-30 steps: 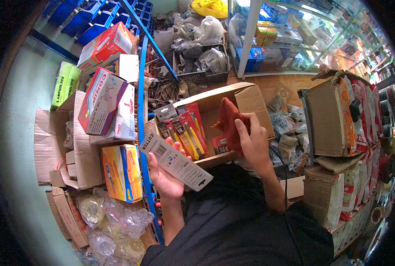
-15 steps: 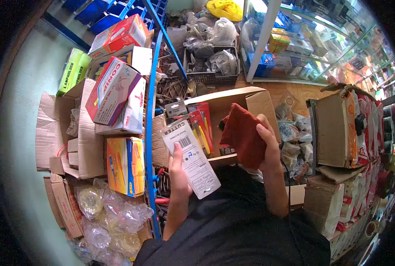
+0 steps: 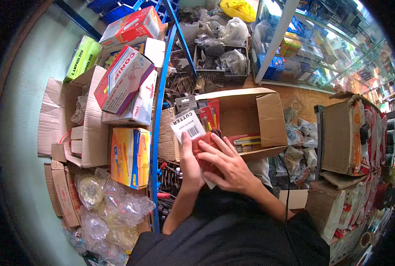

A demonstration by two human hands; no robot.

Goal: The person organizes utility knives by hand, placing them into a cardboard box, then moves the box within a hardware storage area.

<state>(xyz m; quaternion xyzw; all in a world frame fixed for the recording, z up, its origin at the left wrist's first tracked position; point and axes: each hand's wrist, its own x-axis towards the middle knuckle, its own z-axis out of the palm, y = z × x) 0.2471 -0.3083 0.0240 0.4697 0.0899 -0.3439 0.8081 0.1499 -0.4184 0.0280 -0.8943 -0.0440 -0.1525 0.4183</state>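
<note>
Presently, the left hand (image 3: 191, 167) is grasping a white cutter package (image 3: 188, 125), its printed back turned upward, just above the near side of an open cardboard box (image 3: 272, 117). Over this package lies the right hand (image 3: 227, 163), unclenched, with its fingers stretched out flat on a reddish-brown cloth (image 3: 207, 166), which is between them and the package. Inside the box, red-carded cutter packs (image 3: 213, 111) stand at the left.

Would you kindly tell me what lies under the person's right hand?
Under the right hand is a reddish cloth, over the white CUTTER card; the card's middle is covered and cannot be seen.
</note>
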